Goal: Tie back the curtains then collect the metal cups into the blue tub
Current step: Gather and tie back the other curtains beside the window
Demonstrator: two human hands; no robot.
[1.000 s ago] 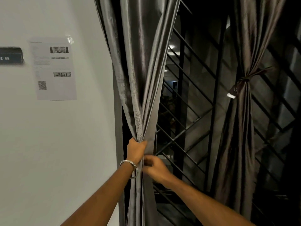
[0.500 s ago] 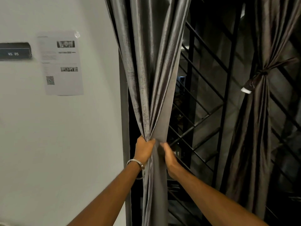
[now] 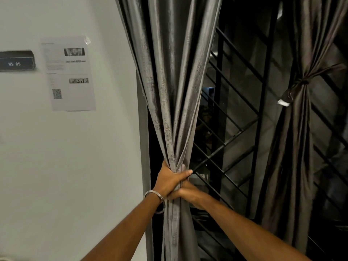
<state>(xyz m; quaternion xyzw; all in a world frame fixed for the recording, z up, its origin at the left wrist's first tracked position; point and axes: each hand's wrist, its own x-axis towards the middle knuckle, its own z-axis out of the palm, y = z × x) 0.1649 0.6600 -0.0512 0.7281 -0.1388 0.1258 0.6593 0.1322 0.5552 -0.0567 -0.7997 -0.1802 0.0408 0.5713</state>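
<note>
Left hand (image 3: pixel 170 180) clenched round gathered grey curtain (image 3: pixel 175 87) beside window grille (image 3: pixel 231 129), right hand (image 3: pixel 189 193) just below it gripping the same bunch

left hand (image 3: pixel 170 180) clenched, right hand (image 3: pixel 188 193) gripping below

Looks like an office or institutional room. Dark rectangular wall nameplate (image 3: pixel 17 61) reads "WS 05", beside a taped white printed notice with QR code (image 3: pixel 68 73). Grey satin floor-length curtains (image 3: pixel 175 76) hang over a black metal window grille (image 3: pixel 233 113).
</note>
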